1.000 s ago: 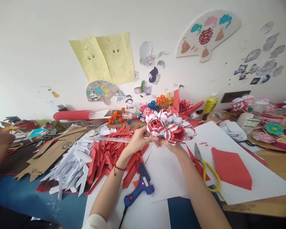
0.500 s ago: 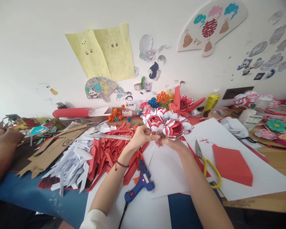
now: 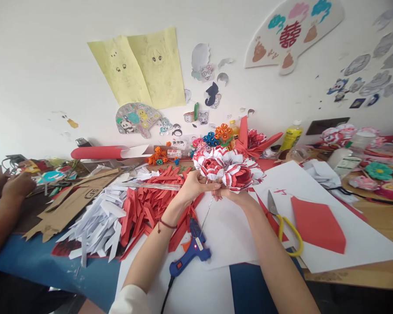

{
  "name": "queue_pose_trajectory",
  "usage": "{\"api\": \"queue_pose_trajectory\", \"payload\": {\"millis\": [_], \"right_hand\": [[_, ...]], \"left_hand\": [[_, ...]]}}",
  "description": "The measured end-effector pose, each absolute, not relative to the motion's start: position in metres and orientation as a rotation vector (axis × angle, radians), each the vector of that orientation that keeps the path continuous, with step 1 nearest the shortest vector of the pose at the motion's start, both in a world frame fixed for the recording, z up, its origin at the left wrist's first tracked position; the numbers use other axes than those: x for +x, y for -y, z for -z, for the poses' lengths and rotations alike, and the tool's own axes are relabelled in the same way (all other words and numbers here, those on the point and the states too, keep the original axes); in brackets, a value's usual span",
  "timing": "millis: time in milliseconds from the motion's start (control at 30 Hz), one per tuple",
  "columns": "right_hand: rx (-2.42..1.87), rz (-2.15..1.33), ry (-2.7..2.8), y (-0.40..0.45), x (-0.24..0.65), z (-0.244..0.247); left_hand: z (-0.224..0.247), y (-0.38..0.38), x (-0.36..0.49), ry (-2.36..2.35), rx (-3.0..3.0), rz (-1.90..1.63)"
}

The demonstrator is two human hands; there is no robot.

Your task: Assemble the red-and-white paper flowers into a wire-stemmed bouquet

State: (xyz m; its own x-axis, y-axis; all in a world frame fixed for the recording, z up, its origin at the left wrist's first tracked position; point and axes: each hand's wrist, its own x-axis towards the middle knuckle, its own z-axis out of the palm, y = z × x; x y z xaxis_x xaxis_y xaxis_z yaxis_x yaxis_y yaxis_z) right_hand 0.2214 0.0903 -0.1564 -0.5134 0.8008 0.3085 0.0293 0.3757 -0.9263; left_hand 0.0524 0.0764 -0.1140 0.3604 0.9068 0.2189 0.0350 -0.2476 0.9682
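Note:
Red-and-white paper flowers (image 3: 231, 168) are held up at the middle of the view, a thin wire hanging below them. My left hand (image 3: 198, 185) is closed on their underside from the left. Beside it, my right hand (image 3: 229, 192) is closed under the same flowers, its fingertips close to the left ones and partly hidden by petals. A blue glue gun (image 3: 191, 250) with a small red light lies on white paper below my hands. Left of my hands are piles of red paper strips (image 3: 147, 203) and white paper strips (image 3: 100, 222).
Scissors with yellow handles (image 3: 290, 231) and a red paper piece (image 3: 317, 224) lie on white paper at the right. Cut cardboard (image 3: 74, 198) is at the left, near another person's hand (image 3: 19, 187). Bottles and small flowers line the wall.
The view has shifted slightly. My hands keep their hold on the flowers, almost unmoved. The other person's hand at the far left has moved slightly right.

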Motion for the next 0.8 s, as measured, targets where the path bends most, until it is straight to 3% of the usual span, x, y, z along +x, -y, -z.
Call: {"api": "queue_pose_trajectory", "payload": {"millis": [500, 800], "right_hand": [[-0.459, -1.499, 1.533, -0.087, 0.224, 0.148], [-0.484, -1.431, 1.509, -0.094, 0.223, 0.160]], "left_hand": [[0.105, -0.065, 0.031, -0.914, 1.965, -0.653], [0.097, -0.049, 0.036, -1.115, 2.163, -0.712]]}}
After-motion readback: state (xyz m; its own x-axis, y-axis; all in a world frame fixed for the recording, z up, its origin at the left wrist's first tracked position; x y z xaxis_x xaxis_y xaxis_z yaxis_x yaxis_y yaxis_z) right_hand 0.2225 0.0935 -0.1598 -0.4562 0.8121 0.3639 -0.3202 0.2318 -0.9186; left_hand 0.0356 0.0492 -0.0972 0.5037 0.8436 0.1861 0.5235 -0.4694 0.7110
